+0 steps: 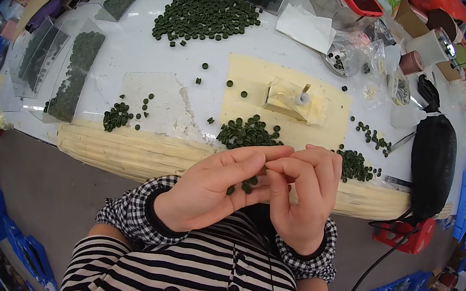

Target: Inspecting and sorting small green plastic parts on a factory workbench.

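Above the table's front edge, my left hand (212, 184) is half cupped, with a few small dark green round pieces (249, 184) lying against its fingers. Its thumb and forefinger tips come together with the fingertips of my right hand (303, 201), which is closed in a pinch. A tiny piece may sit between the fingertips, but it is mostly covered. Just beyond the hands lies a pile of the same green pieces (247, 132), on the edge of a yellow sheet (250, 70). A small tape-wrapped block (291, 99) with an upright pin stands on that sheet.
Further heaps of green pieces lie at the back (204, 18), left (117, 117) and right (356, 166). Clear trays (75, 74) of them stand at the left. A black padded bag (432, 166), tweezers (403, 141) and a white paper (305, 27) lie around. Yellow padding (124, 150) lines the front edge.
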Demonstrator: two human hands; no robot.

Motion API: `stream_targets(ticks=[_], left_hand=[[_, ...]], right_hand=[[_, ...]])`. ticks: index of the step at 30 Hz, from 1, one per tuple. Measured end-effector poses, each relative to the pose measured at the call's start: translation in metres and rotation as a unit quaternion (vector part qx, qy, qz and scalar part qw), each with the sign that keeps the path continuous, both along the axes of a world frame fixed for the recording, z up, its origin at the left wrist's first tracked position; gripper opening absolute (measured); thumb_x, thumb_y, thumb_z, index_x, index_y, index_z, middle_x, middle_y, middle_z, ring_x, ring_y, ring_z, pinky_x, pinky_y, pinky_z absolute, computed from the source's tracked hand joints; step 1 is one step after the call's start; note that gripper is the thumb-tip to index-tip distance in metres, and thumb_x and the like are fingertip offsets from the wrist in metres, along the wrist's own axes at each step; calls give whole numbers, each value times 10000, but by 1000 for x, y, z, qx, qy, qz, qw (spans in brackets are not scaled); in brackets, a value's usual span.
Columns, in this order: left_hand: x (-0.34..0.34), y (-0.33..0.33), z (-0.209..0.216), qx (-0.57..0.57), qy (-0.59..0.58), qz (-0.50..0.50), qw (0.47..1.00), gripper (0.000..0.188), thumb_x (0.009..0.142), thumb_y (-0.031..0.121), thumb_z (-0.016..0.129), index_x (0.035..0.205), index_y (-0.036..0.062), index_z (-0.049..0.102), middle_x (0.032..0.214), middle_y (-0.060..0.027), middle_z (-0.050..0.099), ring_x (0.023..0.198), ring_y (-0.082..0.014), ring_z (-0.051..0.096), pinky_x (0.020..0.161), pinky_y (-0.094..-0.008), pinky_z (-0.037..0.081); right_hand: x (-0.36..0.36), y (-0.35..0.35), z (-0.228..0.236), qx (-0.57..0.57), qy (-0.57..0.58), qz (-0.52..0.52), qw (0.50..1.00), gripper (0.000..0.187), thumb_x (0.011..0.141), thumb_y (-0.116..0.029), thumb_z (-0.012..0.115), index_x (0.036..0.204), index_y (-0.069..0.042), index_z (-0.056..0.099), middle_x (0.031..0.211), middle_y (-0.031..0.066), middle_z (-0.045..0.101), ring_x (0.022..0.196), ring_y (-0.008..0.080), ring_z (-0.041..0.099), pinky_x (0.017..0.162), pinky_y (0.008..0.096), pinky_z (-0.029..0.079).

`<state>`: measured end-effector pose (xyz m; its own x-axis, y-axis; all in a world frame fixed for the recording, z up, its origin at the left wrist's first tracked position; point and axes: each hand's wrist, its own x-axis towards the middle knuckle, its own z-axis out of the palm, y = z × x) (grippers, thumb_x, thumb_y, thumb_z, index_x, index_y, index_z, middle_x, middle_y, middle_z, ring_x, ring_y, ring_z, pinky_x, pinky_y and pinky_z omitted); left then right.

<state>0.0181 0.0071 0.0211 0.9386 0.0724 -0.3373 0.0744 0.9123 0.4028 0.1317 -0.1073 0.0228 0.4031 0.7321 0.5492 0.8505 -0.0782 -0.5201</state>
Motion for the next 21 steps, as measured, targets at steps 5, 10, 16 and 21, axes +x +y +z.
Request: stream_targets(ticks=[5,10,16,21], left_hand=[[-4,-2,-1,106,34,6,994,292,969,141,509,1214,-8,562,958,-46,632,832,-88,572,778,-233,492],[-10,2,-12,135,14,-3,991,238,949,141,551,1127,-7,607,888,-42,644,650,-29,441,574,-170,364],[-11,13,-3,95,26,39,994,202,975,142,478,1096,15,579,845,-30,617,551,-26,321,512,-171,295],[-7,15,-4,75,12,58,995,210,981,161,473,1104,23,572,916,-14,560,525,-18,291,496,-167,273]], right_hand=[[-3,-5,4,24,44,-6,999,163,669,-17,709,796,-62,617,808,68,555,760,252,528,701,354,456],[-6,-7,3,74,146,5,987,122,709,11,690,787,-40,612,779,89,561,729,241,540,667,334,447],[48,-34,-4,-20,20,-211,977,84,747,17,675,795,-21,616,785,77,582,755,239,540,674,334,417],[62,-33,-10,-119,-77,-212,967,80,756,-62,689,791,-40,620,776,62,577,794,256,519,741,356,388]])
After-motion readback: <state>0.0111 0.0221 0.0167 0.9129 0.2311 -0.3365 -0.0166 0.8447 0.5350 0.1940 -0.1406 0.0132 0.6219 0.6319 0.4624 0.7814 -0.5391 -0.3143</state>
